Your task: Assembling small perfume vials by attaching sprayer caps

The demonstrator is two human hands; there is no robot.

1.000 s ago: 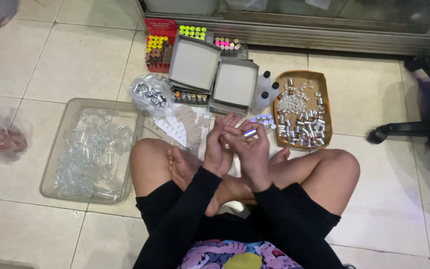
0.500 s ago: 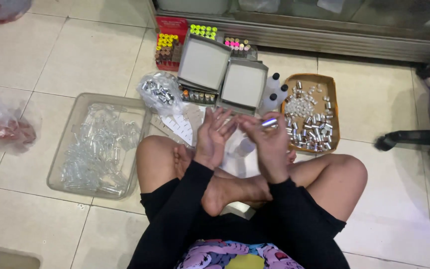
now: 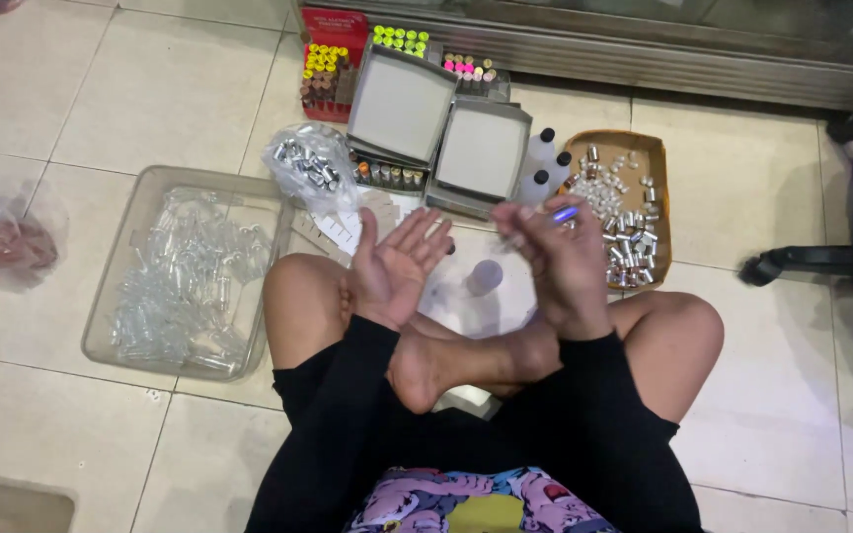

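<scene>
Both hands had moved apart since half a second before. Left hand (image 3: 394, 265) was open, palm up, holding nothing. Right hand (image 3: 557, 249) pinched a small purple-tipped vial (image 3: 565, 213) above the wooden tray (image 3: 659, 158); it looked finished and next needed a careful set-down

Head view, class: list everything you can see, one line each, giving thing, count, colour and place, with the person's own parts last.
Plastic tub: one, clear, left, filled with clear vials.
Bag of caps: one, clear with silver contents, beside the tub.
Red box: one, top, with yellow-topped tubes.
Grey trays: two, top centre.
White bottles: several, black caps, right of the trays.
Cardboard tray: one, brown, right, holding silver caps.
Bag: one, clear with reddish contents, far left.
Left hand: open, empty.
Right hand: holding a small vial, purple-tinted.
</scene>
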